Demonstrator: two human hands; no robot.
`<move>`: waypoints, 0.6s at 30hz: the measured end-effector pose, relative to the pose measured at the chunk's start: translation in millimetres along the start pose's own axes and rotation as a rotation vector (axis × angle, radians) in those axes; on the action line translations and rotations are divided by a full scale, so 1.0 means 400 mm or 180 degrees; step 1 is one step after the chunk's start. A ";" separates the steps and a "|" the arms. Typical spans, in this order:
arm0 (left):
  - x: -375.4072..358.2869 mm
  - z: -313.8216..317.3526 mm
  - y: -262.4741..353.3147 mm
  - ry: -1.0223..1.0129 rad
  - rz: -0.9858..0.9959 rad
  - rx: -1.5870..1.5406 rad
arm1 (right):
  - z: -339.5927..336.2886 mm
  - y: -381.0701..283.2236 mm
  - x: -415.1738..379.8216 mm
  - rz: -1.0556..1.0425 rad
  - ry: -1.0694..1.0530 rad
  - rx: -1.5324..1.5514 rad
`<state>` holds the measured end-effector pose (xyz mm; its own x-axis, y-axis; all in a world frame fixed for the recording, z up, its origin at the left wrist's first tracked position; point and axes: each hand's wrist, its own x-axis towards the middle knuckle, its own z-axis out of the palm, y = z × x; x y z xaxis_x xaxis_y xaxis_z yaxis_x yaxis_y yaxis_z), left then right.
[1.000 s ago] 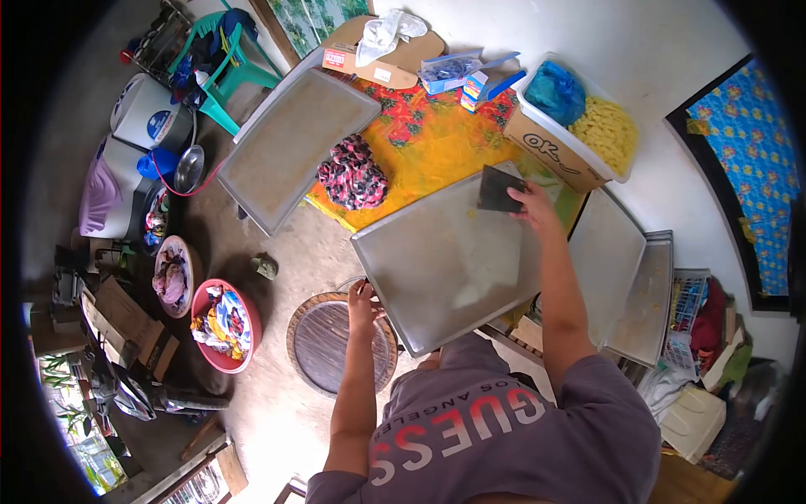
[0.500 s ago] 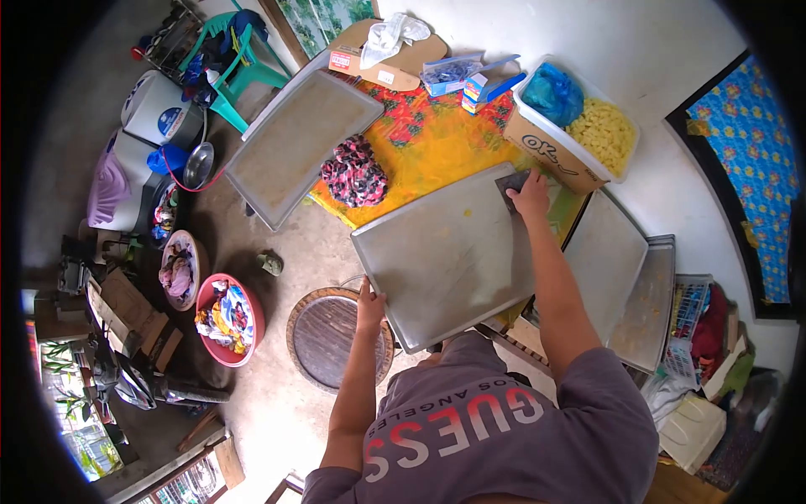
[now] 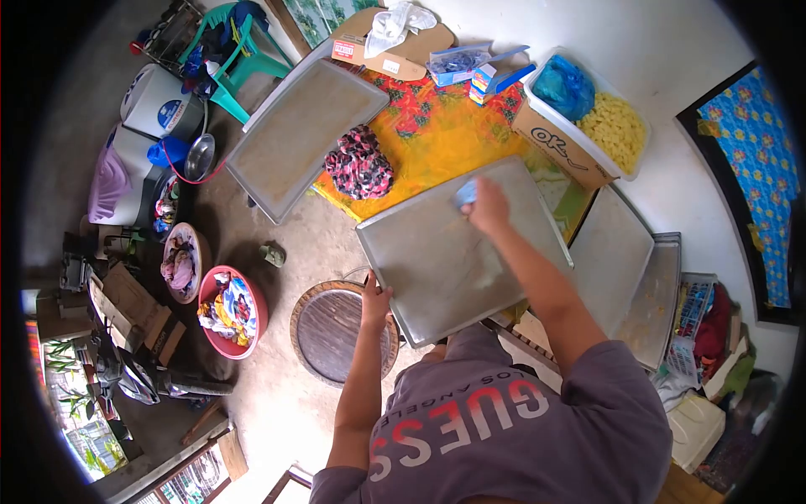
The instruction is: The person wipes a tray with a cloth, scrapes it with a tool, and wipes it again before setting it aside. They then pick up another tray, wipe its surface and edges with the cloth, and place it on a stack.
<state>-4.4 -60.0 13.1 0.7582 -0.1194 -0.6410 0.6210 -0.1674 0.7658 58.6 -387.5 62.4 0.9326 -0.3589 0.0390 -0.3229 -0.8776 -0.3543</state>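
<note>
Head: left hand (image 3: 376, 301) gripping tray (image 3: 449, 260) edge; right hand (image 3: 489, 207) gripping blurred bluish piece (image 3: 467, 194) beyond fingertips.

From where I am standing, the right hand (image 3: 489, 206) is moving inward from the upper right corner of the metal tray (image 3: 437, 269) and is now passing, in a blur, near the tray's far edge. The right forearm (image 3: 537, 273) is slanting more to the left instead of running nearly straight up, and it is leaving the right rim (image 3: 558, 235) uncovered. Where the flat dark pad was showing at the fingers, a pale blue item (image 3: 467, 193) is now appearing, too blurred to be identified as the same piece. The head camera's view is also shifting slightly, the surroundings sitting a little farther right.
</note>
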 end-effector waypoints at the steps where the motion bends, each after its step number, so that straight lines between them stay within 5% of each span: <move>1: 0.003 -0.002 0.004 -0.0024 -0.0009 0.0076 | 0.008 -0.035 -0.024 -0.0293 -0.0102 0.0000; 7: 0.004 -0.005 -0.002 -0.0057 0.0049 0.0064 | -0.019 0.077 0.110 0.0036 0.0302 -0.0091; 14: 0.000 -0.003 0.005 -0.0078 0.0077 -0.0106 | 0.043 -0.137 0.058 -0.1189 -0.0489 -0.0021; 18: 0.017 -0.011 -0.014 0.0016 0.0152 0.0015 | 0.070 -0.129 0.127 -0.1181 -0.0032 0.0135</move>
<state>-2.0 -55.7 4.8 0.7880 -0.1226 -0.6034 0.5831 -0.1663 0.7952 127.3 -351.4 56.5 0.9865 -0.0154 0.1630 0.0443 -0.9334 -0.3561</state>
